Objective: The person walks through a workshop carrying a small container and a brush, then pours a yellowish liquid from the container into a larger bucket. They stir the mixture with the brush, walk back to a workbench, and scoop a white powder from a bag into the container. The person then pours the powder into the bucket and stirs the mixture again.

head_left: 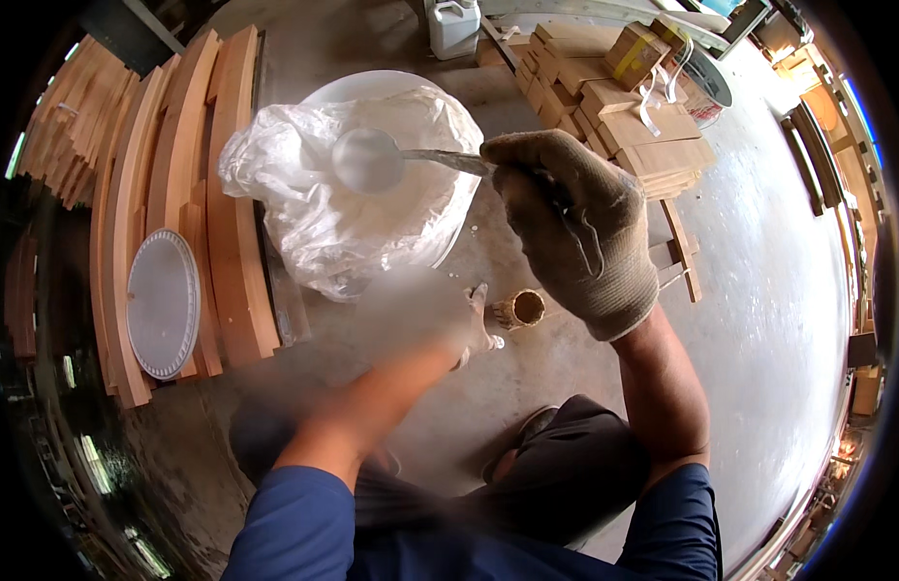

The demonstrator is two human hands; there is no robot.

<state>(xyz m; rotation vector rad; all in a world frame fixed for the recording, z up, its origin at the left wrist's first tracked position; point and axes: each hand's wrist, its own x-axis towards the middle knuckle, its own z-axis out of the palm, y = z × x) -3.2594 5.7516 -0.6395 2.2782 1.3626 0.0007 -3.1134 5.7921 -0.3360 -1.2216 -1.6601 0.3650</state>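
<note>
Glue, or some thick white paste like it, fills the bowl of the long metal ladle (372,160), which the right hand (575,228) in a grey knitted work glove holds out level over the white plastic bucket lined with a crumpled clear bag (348,194). The fingers are closed tight round the far end of the handle. Held that far back, the loaded bowl will likely pull downward and want to tip, so a firm grip and a level wrist matter; the metal looks stiff, and the paste probably clings and drips slowly. The thin liner bag seems soft and easy to snag.

The left hand (440,324) is blurred with motion, just beside the small tan tube-shaped cup (520,308) lying on the concrete floor (759,320); whether its fingers grip the cup I cannot tell. A round white bucket lid (164,302) rests on curved wooden planks (207,194) at the left, and stacked wooden blocks (614,107) sit beyond the bucket. How full the bucket is stays hidden by the bag's folds, and the picture's rim is dark and bent.
</note>
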